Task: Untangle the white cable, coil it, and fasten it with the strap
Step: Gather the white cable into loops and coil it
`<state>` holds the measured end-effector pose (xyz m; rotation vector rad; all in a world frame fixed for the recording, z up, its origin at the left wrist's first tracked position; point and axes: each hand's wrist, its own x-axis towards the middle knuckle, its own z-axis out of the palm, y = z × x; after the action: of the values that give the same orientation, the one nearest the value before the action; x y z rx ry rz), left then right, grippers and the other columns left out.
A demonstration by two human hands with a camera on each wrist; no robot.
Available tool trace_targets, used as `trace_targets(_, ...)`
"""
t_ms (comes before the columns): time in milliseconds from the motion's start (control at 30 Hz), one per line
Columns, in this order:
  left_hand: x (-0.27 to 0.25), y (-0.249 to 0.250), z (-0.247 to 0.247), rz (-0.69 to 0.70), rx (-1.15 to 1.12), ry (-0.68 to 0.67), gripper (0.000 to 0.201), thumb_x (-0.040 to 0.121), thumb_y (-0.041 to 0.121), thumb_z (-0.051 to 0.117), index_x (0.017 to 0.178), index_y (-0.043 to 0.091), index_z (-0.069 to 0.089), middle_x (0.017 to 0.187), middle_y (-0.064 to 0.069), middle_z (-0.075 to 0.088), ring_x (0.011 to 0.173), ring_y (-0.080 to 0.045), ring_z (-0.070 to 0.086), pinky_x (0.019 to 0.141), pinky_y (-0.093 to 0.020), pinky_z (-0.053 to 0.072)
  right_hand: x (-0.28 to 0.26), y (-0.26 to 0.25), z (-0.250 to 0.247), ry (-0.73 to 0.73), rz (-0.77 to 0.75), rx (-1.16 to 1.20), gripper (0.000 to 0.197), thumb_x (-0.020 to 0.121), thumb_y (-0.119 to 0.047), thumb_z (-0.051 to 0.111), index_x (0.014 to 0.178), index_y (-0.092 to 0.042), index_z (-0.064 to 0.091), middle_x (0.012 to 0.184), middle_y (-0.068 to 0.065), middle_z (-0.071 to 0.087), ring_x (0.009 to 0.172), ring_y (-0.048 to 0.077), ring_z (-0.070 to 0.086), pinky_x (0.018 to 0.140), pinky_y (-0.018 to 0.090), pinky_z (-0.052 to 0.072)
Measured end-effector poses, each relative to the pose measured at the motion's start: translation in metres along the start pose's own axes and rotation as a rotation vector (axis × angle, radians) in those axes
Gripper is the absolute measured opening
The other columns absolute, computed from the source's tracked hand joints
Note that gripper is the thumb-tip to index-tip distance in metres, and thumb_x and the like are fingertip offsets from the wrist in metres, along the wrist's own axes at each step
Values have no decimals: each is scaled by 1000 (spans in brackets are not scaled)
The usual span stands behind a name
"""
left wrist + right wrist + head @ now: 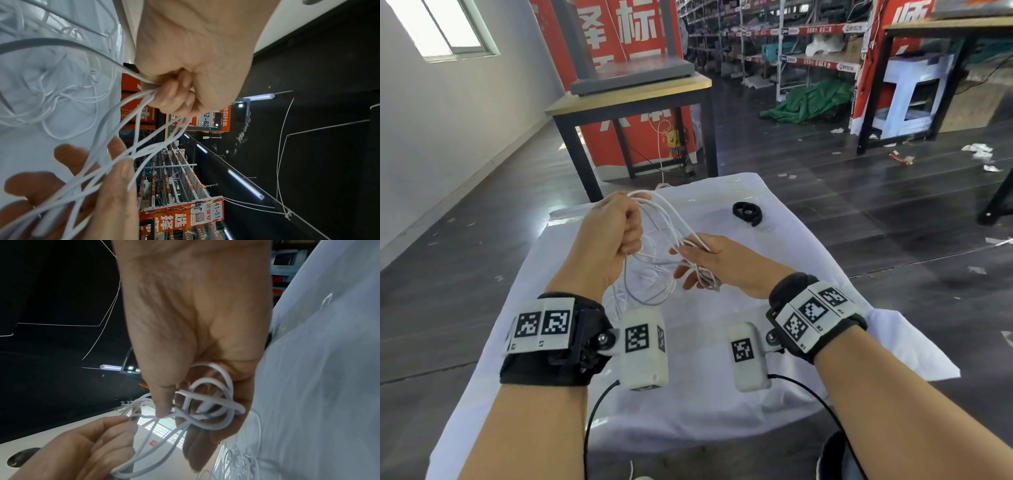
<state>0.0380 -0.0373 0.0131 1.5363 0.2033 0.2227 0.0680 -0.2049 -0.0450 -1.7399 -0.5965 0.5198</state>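
The white cable (664,222) hangs in several tangled loops between both hands above the white-covered table (774,359). My left hand (616,226) is a fist gripping a bundle of strands (141,95), raised at the left. My right hand (698,260) holds a knot of small loops (213,404) against its fingers with the thumb. Lower loops (650,291) dangle toward the cloth. The black strap (747,212) lies curled on the table, beyond and to the right of the right hand.
The table's white cover (893,349) droops over the edges. A wooden table with black legs (633,99) stands just behind. Shelving (791,41) and litter fill the dark floor at right. Wrist cameras with black leads (599,404) hang below both wrists.
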Motion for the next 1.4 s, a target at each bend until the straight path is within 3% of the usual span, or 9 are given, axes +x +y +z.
trace_targets(233, -3, -1, 6, -12, 161, -2, 41, 94, 3, 34, 57, 19, 42, 45, 5, 29, 37, -8, 19, 34, -19, 15, 6, 5, 1, 119, -19, -124, 24, 88, -35, 66, 96, -12, 63, 83, 11, 67, 63, 14, 57, 64, 31, 48)
trace_targets(400, -3, -1, 11, -98, 129, -106, 39, 96, 6, 37, 58, 17, 32, 44, 4, 28, 35, -8, 19, 34, -18, 14, 11, 4, 1, 195, -31, -154, 37, 84, -40, 68, 101, -8, 61, 95, 11, 69, 88, 27, 66, 85, 37, 53)
trace_targets(500, -4, 0, 11, -127, 147, -153, 37, 96, 6, 38, 60, 16, 32, 44, 4, 27, 36, -8, 17, 34, -19, 12, 11, 3, 1, 224, -42, -190, 22, 93, -24, 56, 97, -3, 62, 84, 5, 70, 80, 23, 65, 78, 35, 52)
trace_targets(667, -5, 4, 1, -113, 316, -107, 28, 96, 6, 36, 92, 7, 64, 42, 8, 27, 36, -6, 17, 33, -17, 13, 11, 7, -13, 311, -14, -287, 18, 94, -15, 48, 83, -9, 60, 75, -2, 64, 77, 19, 59, 80, 37, 50)
trace_targets(767, -2, 3, -6, -121, 326, -68, 30, 97, 6, 36, 98, 6, 66, 41, 8, 28, 35, -5, 18, 32, -16, 15, 9, 9, -18, 279, -8, -227, 17, 98, -14, 46, 93, -10, 62, 76, -3, 59, 74, 12, 56, 74, 24, 50)
trace_targets(867, 2, 1, -12, -106, 244, -11, 23, 96, 6, 39, 85, 7, 60, 43, 8, 28, 35, -5, 18, 33, -17, 14, 6, 6, -17, 194, 3, 12, 21, 101, -15, 43, 98, -10, 63, 75, -1, 54, 69, 8, 55, 69, 15, 49)
trace_targets(1000, 5, -4, -17, -83, 132, 72, 31, 94, 4, 46, 66, 15, 52, 44, 8, 29, 36, -6, 19, 32, -17, 15, 3, -2, -16, 97, 47, 346, 20, 100, -13, 42, 93, -8, 61, 65, -2, 41, 53, 8, 44, 66, 24, 46)
trace_targets(1134, 8, -7, -20, -30, 113, 137, 21, 91, 4, 51, 92, 10, 71, 43, 10, 30, 36, -5, 21, 33, -17, 17, 2, -1, -16, 78, 56, 199, 22, 100, -23, 46, 93, -11, 63, 59, -7, 32, 49, 7, 30, 55, 20, 31)
trace_targets(1400, 8, -11, -26, 47, 237, 184, 21, 87, 4, 55, 88, 13, 75, 41, 12, 32, 39, -7, 20, 36, -18, 17, 2, 3, -14, 47, 97, -85, 26, 98, -24, 51, 102, -5, 68, 69, -2, 44, 48, 5, 40, 54, 17, 38)
